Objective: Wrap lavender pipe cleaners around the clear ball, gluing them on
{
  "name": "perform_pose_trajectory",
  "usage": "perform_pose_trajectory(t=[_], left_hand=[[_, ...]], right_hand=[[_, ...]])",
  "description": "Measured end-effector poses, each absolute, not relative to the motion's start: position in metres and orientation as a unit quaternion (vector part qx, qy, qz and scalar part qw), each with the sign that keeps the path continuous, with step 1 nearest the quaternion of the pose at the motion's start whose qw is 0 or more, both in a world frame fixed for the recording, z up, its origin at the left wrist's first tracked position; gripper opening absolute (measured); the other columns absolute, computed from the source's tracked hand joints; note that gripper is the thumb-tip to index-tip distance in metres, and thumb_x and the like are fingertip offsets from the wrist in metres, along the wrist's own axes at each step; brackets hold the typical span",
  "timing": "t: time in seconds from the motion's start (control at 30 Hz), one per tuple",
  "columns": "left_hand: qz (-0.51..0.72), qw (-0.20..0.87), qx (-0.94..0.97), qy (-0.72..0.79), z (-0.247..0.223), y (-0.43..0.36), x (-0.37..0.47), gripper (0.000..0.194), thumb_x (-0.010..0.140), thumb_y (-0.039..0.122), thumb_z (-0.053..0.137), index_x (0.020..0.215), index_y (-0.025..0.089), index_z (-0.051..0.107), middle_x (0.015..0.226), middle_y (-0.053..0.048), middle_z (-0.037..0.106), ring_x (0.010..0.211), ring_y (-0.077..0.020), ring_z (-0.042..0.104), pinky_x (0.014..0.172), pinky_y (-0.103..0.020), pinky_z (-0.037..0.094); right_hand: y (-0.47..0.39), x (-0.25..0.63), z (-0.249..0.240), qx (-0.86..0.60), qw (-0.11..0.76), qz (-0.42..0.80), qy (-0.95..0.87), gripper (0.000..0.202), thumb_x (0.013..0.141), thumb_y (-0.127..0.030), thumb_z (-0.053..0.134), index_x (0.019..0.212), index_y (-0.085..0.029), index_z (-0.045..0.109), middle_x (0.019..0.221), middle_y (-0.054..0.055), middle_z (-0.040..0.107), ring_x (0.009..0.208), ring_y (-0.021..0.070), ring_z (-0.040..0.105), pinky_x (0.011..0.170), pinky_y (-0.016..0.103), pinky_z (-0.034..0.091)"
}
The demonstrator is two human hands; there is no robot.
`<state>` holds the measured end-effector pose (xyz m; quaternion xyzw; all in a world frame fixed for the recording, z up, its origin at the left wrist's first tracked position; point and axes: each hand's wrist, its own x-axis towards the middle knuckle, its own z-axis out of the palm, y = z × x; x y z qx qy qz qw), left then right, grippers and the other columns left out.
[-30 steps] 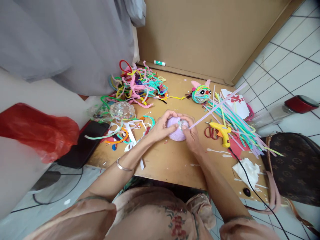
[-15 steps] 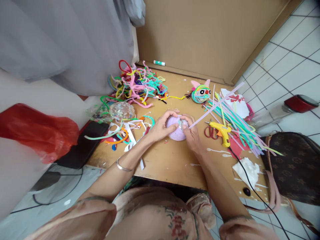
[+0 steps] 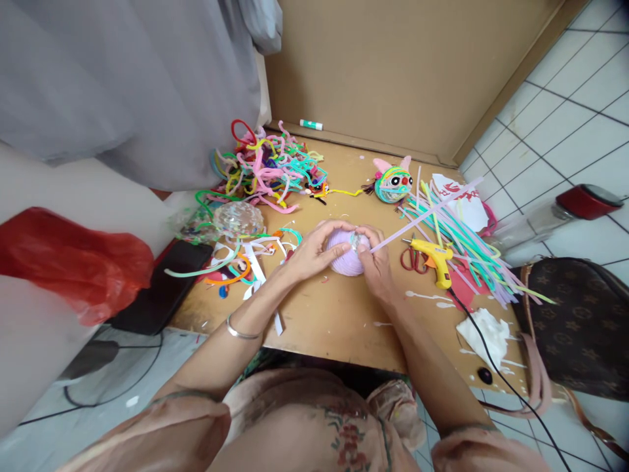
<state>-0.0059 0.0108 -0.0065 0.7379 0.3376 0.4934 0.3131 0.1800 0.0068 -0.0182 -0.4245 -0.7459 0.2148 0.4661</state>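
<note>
Between my two hands is a ball wrapped in lilac pipe cleaner (image 3: pixel 345 262), with a small clear, shiny patch showing near its top right. My left hand (image 3: pixel 317 249) curls round the ball's left side, thumb laid across the front. On the other side, my right hand (image 3: pixel 376 259) grips the ball and pinches a lilac pipe cleaner (image 3: pixel 427 213) whose free length sticks out to the upper right. A yellow glue gun (image 3: pixel 435 259) lies right of my right hand, by red-handled scissors (image 3: pixel 414 260).
Tangled pipe cleaners (image 3: pixel 270 164) heap at the back left. A decorated ball with pink ears (image 3: pixel 393 182) sits at the back. Straight pipe cleaners (image 3: pixel 466 242), a brown handbag (image 3: pixel 574 328) and a red-lidded bottle (image 3: pixel 584 202) are on the right; a clear ball (image 3: pixel 239 218) is left.
The free end of the lilac pipe cleaner has dipped slightly lower. Both hands stay on the ball in nearly the same place, and the view has shifted a little.
</note>
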Motion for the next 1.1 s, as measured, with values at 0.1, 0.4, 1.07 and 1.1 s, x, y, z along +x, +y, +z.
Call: perform_pose_trajectory(t=[0.1,0.4,1.07,1.1], left_hand=[[0.483,0.311,0.745,0.340,-0.0069,0.0103,-0.0050,0.043,0.090,0.049,0.064,0.122,0.020,0.060,0.126,-0.012,0.066,0.120,-0.0256,0.061,0.107,-0.041,0.045],[0.472,0.302,0.746,0.359,-0.0077,0.0094,-0.0023,0.062,0.074,0.054,0.079,0.122,0.021,0.058,0.128,-0.013,0.065,0.121,-0.0293,0.061,0.107,-0.046,0.046],[0.492,0.308,0.741,0.339,-0.0156,0.0127,-0.0012,0.064,0.073,0.052,0.081,0.123,0.021,0.056,0.131,-0.015,0.063,0.123,-0.0302,0.060,0.108,-0.048,0.045],[0.497,0.303,0.742,0.333,-0.0159,0.0131,-0.0011,0.064,0.073,0.052,0.081,0.123,0.021,0.056,0.131,-0.015,0.063,0.123,-0.0300,0.060,0.108,-0.048,0.045]], right_hand=[[0.0074,0.1803,-0.0194,-0.424,0.474,0.218,-0.740,0.033,0.097,-0.043,0.039,0.120,-0.027,0.057,0.124,0.009,0.061,0.120,0.0259,0.055,0.107,0.048,0.041],[0.0061,0.1788,-0.0218,-0.445,0.482,0.228,-0.720,0.033,0.096,-0.045,0.040,0.119,-0.027,0.055,0.121,0.009,0.061,0.117,0.0263,0.056,0.105,0.049,0.043],[0.0025,0.1817,-0.0270,-0.458,0.477,0.280,-0.696,0.051,0.095,-0.051,0.045,0.138,-0.023,0.045,0.136,0.013,0.054,0.128,0.0285,0.051,0.111,0.052,0.040],[0.0028,0.1815,-0.0274,-0.457,0.478,0.277,-0.697,0.051,0.095,-0.050,0.045,0.138,-0.024,0.045,0.136,0.013,0.055,0.128,0.0283,0.051,0.111,0.052,0.040]])
